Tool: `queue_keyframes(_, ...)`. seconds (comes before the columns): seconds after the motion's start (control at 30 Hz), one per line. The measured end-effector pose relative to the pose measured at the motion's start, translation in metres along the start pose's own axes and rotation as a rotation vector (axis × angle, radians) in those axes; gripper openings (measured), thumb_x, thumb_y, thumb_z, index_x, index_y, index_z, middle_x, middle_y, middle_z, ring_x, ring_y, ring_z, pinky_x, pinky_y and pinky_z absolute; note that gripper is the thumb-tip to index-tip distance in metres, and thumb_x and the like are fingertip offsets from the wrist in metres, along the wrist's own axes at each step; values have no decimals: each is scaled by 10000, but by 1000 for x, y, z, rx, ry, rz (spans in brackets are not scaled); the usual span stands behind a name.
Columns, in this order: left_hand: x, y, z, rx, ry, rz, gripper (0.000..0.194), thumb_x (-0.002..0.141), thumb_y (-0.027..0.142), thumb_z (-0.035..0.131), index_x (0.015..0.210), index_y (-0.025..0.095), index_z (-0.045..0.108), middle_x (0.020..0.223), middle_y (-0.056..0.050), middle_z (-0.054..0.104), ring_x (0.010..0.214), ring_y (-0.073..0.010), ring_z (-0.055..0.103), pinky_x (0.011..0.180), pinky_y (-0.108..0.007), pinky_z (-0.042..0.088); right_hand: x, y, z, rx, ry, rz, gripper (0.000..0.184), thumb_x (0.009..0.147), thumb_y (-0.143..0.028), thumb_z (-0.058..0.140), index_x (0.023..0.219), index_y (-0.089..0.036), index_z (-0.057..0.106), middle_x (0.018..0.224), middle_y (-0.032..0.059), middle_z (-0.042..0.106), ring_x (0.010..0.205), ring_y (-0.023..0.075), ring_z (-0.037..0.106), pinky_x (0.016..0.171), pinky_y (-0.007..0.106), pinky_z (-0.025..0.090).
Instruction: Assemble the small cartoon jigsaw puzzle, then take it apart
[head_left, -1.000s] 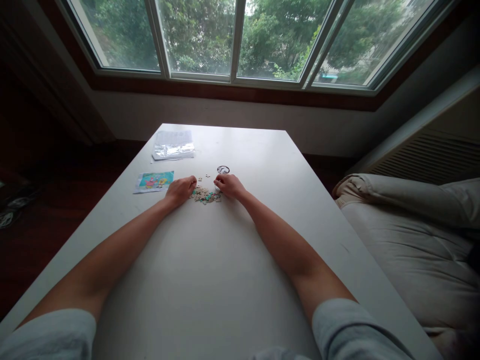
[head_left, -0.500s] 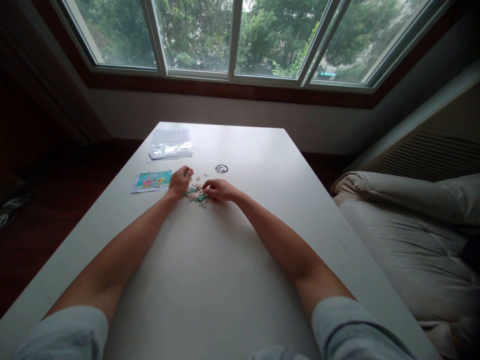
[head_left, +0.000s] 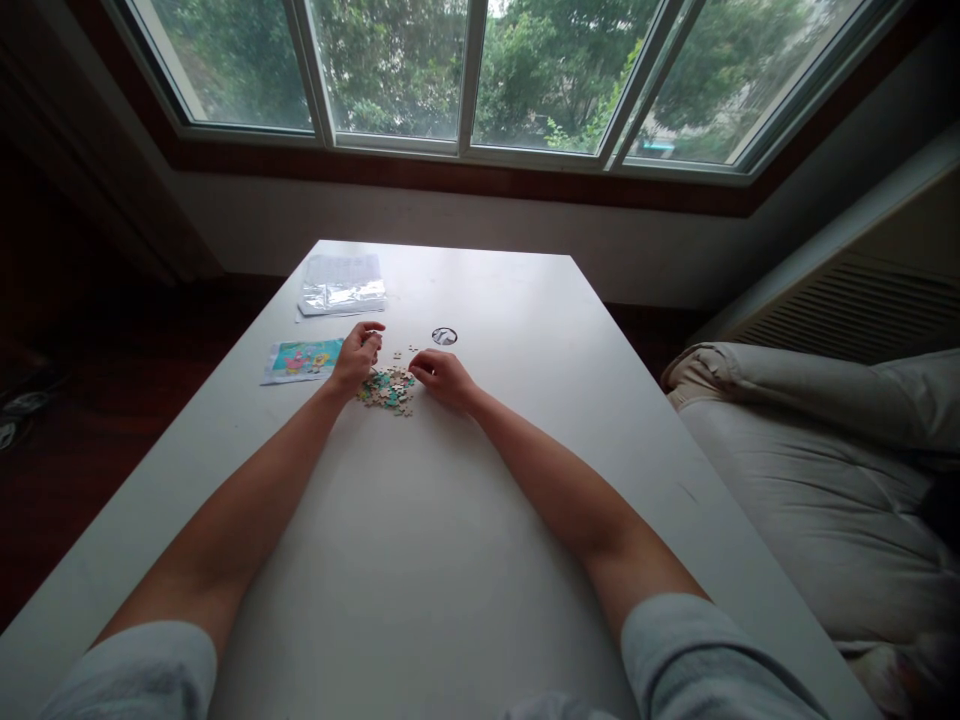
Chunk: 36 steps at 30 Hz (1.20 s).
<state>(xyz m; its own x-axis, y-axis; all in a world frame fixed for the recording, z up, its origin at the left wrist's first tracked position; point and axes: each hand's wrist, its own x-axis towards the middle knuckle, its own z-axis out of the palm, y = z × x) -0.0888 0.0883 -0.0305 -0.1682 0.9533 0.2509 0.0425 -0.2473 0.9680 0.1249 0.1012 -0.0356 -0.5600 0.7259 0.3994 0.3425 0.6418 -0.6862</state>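
Note:
A loose pile of small jigsaw puzzle pieces [head_left: 388, 390], teal, yellow and bare-backed, lies on the white table. My left hand [head_left: 360, 355] is just above the pile's left edge, its fingers curled round what looks like a puzzle piece, mostly hidden by the fingers. At the right edge of the pile is my right hand [head_left: 444, 378], with thumb and fingers bent together. Whatever its fingertips hold, if anything, is too small to make out. Beside my left wrist lies a colourful cartoon picture sheet [head_left: 301, 359], partly covered by that hand.
A round black-and-white item [head_left: 445, 336] lies beyond my right hand. Clear plastic packaging with papers [head_left: 342, 287] rests at the table's far left corner. The white table [head_left: 420, 560] ends below a window. A padded beige seat [head_left: 772, 490] stands along the right.
My left hand has lifted slightly up and left, and its fingers have shifted. My right hand has drawn back a little to the right, uncovering more of the pile.

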Motion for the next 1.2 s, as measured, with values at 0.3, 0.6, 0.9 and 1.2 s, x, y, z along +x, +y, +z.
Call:
queue_keyframes(0.3,1,-1,-7,34,20,-5,252,872,219,544,1107,195,633,832,-3,572,578,-70,511,539,-191,420,-4,-14,16,-336,-172,-179,292,971,-315,601,1249,-301,688,1404,89,551,1305,252,441,1069,405,392)
queue_keyframes(0.6,-4,-3,-10,71,-6,-28,303,861,322,616,1126,176,604,934,-56,704,739,-141,683,754,-318,567,-4,-32,12,-423,-229,-58,275,1007,-311,526,1224,-262,687,1382,79,585,1303,231,451,1085,380,382)
queue_keyframes(0.9,-3,-2,-10,161,11,-1,244,835,353,647,982,159,662,786,-39,693,721,-160,665,658,-267,513,0,-34,17,-452,-223,-10,285,962,-305,570,1221,-266,682,1376,75,582,1284,254,459,1060,396,390)
queue_keyframes(1.2,-3,1,-12,496,7,116,220,854,335,582,950,184,709,950,-56,753,888,-203,694,786,-296,523,9,-46,16,-442,-237,124,204,863,-266,634,1057,-242,692,1258,87,601,1178,280,496,977,415,408)
